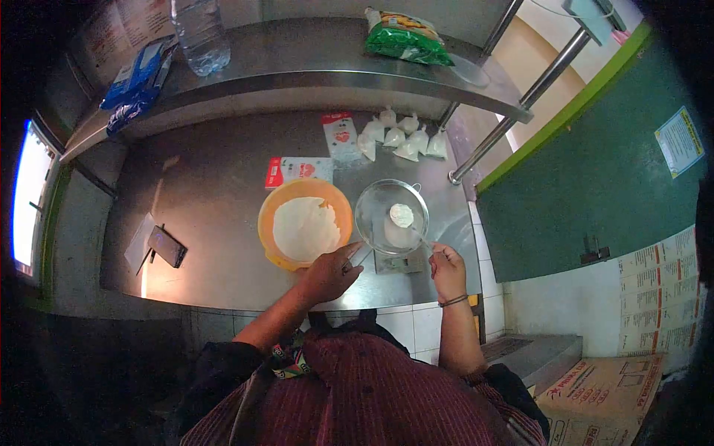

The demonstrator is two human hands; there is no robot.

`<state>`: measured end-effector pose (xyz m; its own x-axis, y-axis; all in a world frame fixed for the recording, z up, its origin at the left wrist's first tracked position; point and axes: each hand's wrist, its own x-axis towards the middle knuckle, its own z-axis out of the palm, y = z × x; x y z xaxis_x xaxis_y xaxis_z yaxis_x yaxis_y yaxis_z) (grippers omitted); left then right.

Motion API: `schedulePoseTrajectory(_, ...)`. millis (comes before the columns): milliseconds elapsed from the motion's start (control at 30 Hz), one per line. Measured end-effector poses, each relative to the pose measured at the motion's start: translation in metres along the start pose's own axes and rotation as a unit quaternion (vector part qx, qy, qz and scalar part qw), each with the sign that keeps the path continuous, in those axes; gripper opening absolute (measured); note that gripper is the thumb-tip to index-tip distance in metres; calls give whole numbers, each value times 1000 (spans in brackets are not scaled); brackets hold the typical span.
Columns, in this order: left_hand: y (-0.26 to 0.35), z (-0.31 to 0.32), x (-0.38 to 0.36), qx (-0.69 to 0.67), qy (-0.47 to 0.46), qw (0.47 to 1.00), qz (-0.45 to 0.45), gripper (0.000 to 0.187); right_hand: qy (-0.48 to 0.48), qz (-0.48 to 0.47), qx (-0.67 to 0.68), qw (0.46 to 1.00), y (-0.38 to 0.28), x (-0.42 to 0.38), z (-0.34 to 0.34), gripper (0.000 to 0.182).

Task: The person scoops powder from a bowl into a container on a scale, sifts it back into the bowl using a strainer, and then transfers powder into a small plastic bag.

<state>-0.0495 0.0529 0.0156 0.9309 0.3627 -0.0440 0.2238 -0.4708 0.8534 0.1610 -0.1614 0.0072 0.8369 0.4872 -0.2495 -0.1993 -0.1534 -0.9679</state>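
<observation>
My right hand [448, 273] is closed around the thin handle of a spoon [415, 230]. White powder [401, 215] is heaped in the spoon's bowl, which is over a round mesh strainer [363, 230] with a small wire loop on its far rim. My left hand [331, 276] is at the strainer's near left edge, fingers curled, seemingly around its handle, which the hand mostly hides. Just beside it stands an orange plastic bowl [269, 256] holding a lot of white flour-like powder [303, 229]. A flat grey thing, perhaps a scale [399, 263], shows below the strainer.
Red-and-white boxes [299, 171] and several small knotted bags of white powder [407, 141] lie behind the bowls. A dark phone-like object [168, 246] rests at left on the steel table [201, 201]. Overhead, a shelf [297, 74] carries a water bottle [201, 41] and a green packet [407, 41].
</observation>
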Motion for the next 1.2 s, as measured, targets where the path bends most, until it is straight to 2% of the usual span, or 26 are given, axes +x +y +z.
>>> schedulePoseTrajectory(100, 5, 17, 11, 17, -7, 1000, 10, 59, -1, -25, -40, 999, 12, 16, -22, 27)
schedulePoseTrajectory(200, 8, 33, 17, 36, -6, 999, -20, 60, -8, -63, -84, 994, 23, 30, -34, 29)
schedulePoseTrajectory(267, 7, 41, 20, 35, 38, 998, 23, 60, -9, -84, -110, 990, 24, 39, -38, 29)
schedulePoseTrajectory(300, 12, 41, 20, 37, 42, 998, 19, 60, -15, -97, -140, 985, 22, 41, -40, 29)
schedulePoseTrajectory(367, 23, 43, 18, 41, 22, 997, -58, 59, -27, -107, -168, 980, 20, 44, -44, 29)
schedulePoseTrajectory(467, 20, 54, 16, 21, 56, 998, -28, 59, -46, -133, -198, 970, 19, 48, -49, 28)
schedulePoseTrajectory(633, 33, 62, 14, 32, 45, 996, -64, 60, -50, -201, -249, 946, 26, 54, -53, 29)
schedulePoseTrajectory(800, 42, 68, 13, 63, 45, 993, -87, 61, -56, -199, -262, 943, 23, 52, -55, 31)
schedulePoseTrajectory(900, 27, 78, 12, 61, 70, 993, -71, 61, -55, -230, -269, 934, 20, 47, -55, 29)
schedulePoseTrajectory(967, 23, 80, 12, 70, 100, 992, -9, 60, -56, -255, -272, 926, 18, 46, -56, 28)
schedulePoseTrajectory(1000, 23, 80, 13, 71, 101, 992, -9, 60, -55, -264, -298, 915, 18, 46, -57, 27)
schedulePoseTrajectory(1200, 37, 79, 12, 49, 71, 993, -84, 59, -44, -324, -335, 884, 15, 46, -59, 27)
